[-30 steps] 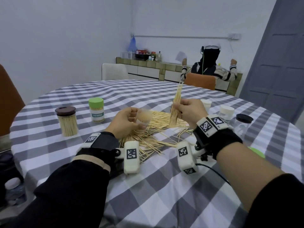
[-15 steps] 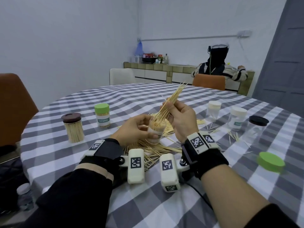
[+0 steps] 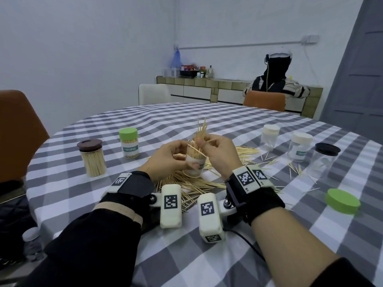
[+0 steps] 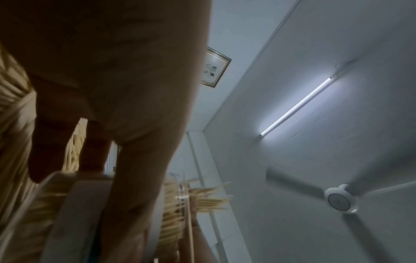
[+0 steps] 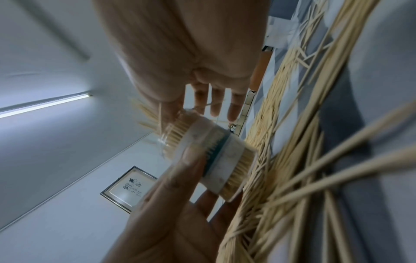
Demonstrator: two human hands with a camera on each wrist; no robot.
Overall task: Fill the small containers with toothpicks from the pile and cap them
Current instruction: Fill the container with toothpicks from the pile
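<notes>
1. The table carries a grey-and-white checked cloth; both hands work above its middle, with the pile of toothpicks lying flat beneath and just beyond them, its sticks crossing every way.
2. The left hand wraps the small container, thumb across its label. The container stands nearly upright, mouth up and leaning slightly toward the right hand.
3. The right hand pinches a bundle of toothpicks at the container's mouth. The bundle's long axis runs close to vertical, tips fanning upward, lower ends inside the container; one stick lies crosswise over the rim.
4. Left of the left hand stand two filled, capped jars: a brown-lidded jar and, beyond it, a green-lidded jar.
5. Right of the right hand stand three nearly empty capped jars: two white-lidded jars and a black-lidded jar. A loose green cap lies flat nearer the person.
6. The right wrist view alone shows the container's packed base end and the right hand's other three fingers spread straight. The left wrist view is blurred; it seems to show stick tips past the rim.
</notes>
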